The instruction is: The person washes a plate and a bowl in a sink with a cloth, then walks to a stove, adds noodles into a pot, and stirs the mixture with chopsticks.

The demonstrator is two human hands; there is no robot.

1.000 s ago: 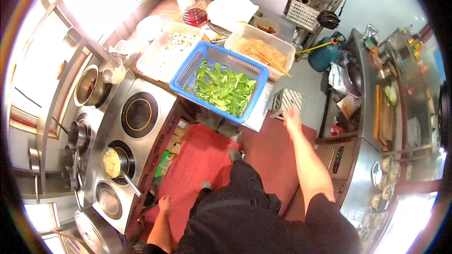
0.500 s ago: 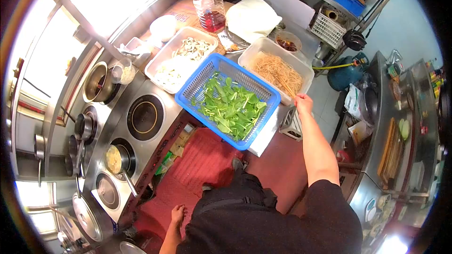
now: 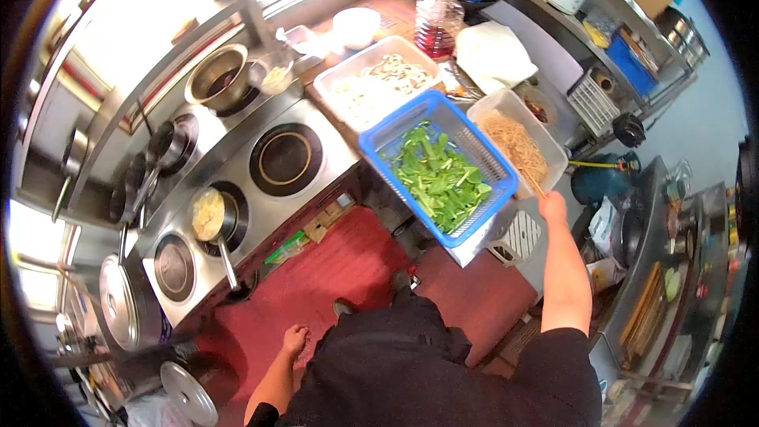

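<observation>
The steel stove (image 3: pixel 330 149) stands left of the blue basket (image 3: pixel 408 198), which holds leafy greens (image 3: pixel 439 180). Just beside the basket, the clear container (image 3: pixel 556 156) holds noodles (image 3: pixel 514 145). The right hand (image 3: pixel 553 206) is clamped on the chopsticks (image 3: pixel 534 183), their far ends at the noodles. The left hand (image 3: pixel 296 339) hangs over the red floor (image 3: pixel 261 300), fingers curled; whether they meet, I cannot tell.

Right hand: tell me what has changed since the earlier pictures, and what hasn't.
The right hand, free and short of the noodle tub at first, has moved forward and taken hold of the chopsticks there. The left hand still hangs low; the blue basket of greens stays where it was.
</observation>
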